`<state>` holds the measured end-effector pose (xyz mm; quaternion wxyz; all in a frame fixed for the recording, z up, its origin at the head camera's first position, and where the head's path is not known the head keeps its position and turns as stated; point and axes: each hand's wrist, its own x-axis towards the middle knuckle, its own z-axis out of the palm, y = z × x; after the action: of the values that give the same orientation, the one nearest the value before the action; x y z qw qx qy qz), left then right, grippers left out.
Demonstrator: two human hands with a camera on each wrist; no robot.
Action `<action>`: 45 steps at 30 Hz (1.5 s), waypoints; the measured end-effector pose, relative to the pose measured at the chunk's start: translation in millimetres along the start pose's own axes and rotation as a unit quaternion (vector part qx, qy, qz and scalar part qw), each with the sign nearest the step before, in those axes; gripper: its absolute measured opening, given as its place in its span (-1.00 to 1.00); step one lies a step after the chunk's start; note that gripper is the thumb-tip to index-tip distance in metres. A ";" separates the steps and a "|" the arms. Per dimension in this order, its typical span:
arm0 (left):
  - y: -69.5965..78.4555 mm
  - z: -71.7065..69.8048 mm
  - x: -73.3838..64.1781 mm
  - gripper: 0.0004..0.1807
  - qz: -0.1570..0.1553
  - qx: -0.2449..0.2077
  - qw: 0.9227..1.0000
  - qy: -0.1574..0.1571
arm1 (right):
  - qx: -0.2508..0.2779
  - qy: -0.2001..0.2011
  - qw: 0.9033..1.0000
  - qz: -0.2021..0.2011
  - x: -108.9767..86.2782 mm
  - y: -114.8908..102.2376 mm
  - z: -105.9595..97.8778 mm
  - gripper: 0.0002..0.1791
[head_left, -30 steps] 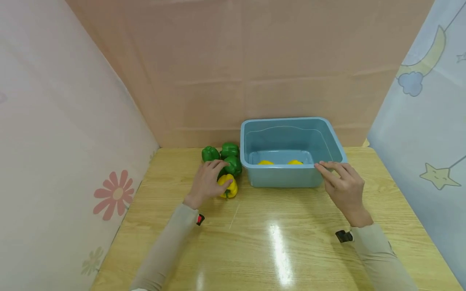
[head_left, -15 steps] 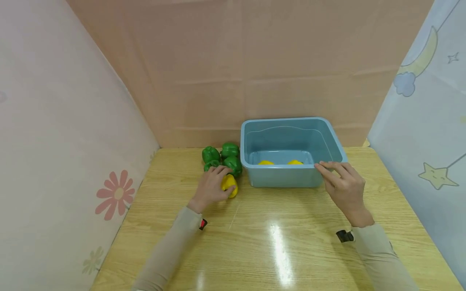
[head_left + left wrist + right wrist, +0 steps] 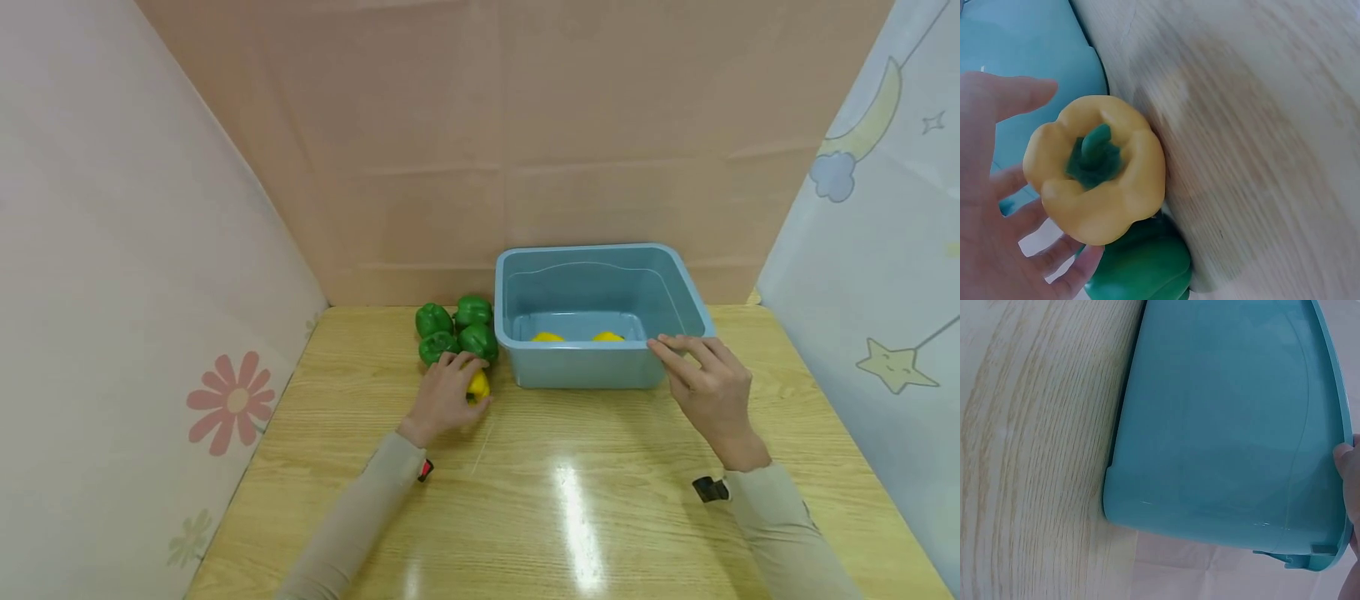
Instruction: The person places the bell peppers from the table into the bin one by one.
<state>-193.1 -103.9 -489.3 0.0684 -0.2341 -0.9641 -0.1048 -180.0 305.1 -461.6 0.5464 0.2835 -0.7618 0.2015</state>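
My left hand arches over a yellow bell pepper that sits on the table at the front of a cluster. In the left wrist view the fingers are spread behind this pepper, stem toward the camera, and the thumb stands apart from it. Close behind it are several green bell peppers, one of them a green pepper right beside it. My right hand pinches the front rim of a blue plastic bin near its right corner. Two more yellow peppers lie inside, partly hidden by the front wall.
The wooden table reaches back to a tan cloth backdrop. A white panel with flowers closes off the left side, and a panel with moon and stars the right.
My left hand has drawn back slightly toward me and to the right over the front yellow pepper, uncovering more of the green peppers. My right hand keeps its pinch on the rim.
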 end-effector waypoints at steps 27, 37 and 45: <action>3.1 7.9 -5.1 -0.43 0.015 -0.018 0.999 -0.036 | -0.002 0.016 1.000 -0.003 1.6 -1.1 0.9 -0.66; 4.0 12.6 -4.7 -0.39 0.039 -0.037 0.997 -0.060 | -0.007 0.014 1.000 -0.004 2.2 -1.1 -0.3 -0.65; 2.7 13.7 -3.7 -0.56 0.053 -0.042 0.996 -0.054 | -0.003 0.010 1.000 -0.003 1.8 -1.2 -0.1 -0.60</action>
<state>-189.7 -100.0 -502.8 0.0121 -0.2929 -0.9474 -0.1284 -179.5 303.9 -459.9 0.5557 0.2823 -0.7559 0.2002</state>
